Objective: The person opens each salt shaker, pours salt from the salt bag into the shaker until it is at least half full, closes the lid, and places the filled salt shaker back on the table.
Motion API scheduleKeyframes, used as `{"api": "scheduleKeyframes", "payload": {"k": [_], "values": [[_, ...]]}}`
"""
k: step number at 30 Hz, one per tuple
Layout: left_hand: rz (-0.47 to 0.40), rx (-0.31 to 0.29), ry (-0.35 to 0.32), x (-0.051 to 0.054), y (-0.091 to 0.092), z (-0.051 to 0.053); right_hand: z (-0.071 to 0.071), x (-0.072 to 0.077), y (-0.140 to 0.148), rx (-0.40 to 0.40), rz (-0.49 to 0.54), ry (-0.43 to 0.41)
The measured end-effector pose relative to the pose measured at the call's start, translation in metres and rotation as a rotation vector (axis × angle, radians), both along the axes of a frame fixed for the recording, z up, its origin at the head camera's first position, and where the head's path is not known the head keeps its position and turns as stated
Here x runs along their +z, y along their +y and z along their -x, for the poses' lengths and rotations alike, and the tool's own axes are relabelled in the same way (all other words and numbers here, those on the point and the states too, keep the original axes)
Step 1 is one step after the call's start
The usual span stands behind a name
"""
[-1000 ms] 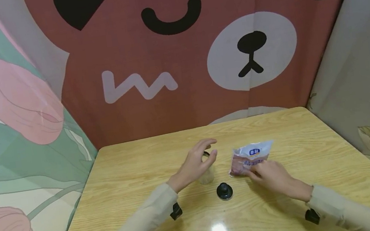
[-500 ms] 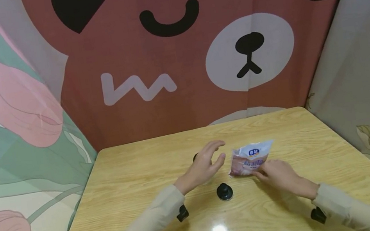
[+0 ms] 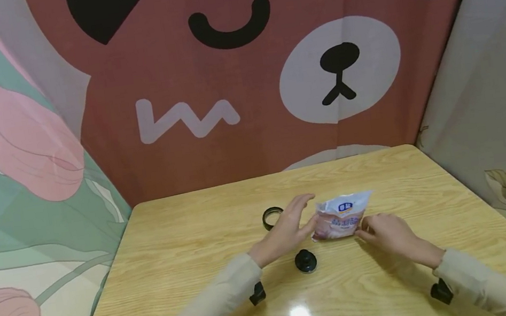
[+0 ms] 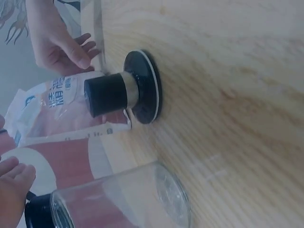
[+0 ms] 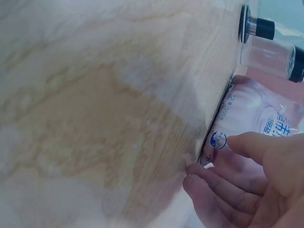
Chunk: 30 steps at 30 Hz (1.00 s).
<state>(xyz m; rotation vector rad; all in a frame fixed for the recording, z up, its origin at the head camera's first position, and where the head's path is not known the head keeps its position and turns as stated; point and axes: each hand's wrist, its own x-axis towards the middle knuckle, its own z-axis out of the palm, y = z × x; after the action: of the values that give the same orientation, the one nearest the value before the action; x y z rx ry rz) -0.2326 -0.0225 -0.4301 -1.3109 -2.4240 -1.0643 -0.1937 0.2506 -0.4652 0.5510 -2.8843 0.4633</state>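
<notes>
A pink and white bag (image 3: 339,217) with blue print stands on the table. My left hand (image 3: 284,232) is at its left side with fingers spread, its fingertips near the bag's edge; whether they touch it I cannot tell. At the bag's lower right corner is my right hand (image 3: 392,235); in the right wrist view that hand (image 5: 256,183) has its thumb against the printed front and its fingers bent by the bottom edge. Behind the left hand is a clear jar (image 4: 123,199), its black rim (image 3: 266,221) showing in the head view. A black knobbed lid (image 3: 306,261) lies in front.
The wooden table (image 3: 186,232) reaches back to a hanging cloth (image 3: 185,162) with a bear print. Patterned cloths hang on the left and right sides.
My left hand has moved right, from over the jar to the bag's left side, uncovering the jar's rim. My right hand has slid right along the bag's lower edge to its corner.
</notes>
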Motion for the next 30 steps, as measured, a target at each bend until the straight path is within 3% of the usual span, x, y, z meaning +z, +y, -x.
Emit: {"api": "scheduleKeyframes", "payload": {"k": [7,11,15,20,30], "values": [[0.016,-0.004,-0.016,-0.005,0.008,-0.003,0.01,-0.003,0.007,0.017,0.141,-0.119],[0.036,-0.004,-0.076,-0.007,0.012,-0.005,0.016,-0.003,0.01,0.013,0.196,-0.18],[0.063,0.022,-0.148,-0.009,0.015,-0.008,0.018,-0.004,0.009,0.008,0.21,-0.193],[0.102,0.062,-0.191,-0.012,0.016,-0.01,0.02,-0.006,0.006,0.006,0.255,-0.222],[0.121,0.098,-0.177,-0.019,0.016,-0.008,0.03,-0.015,0.009,0.038,0.32,-0.228]]}}
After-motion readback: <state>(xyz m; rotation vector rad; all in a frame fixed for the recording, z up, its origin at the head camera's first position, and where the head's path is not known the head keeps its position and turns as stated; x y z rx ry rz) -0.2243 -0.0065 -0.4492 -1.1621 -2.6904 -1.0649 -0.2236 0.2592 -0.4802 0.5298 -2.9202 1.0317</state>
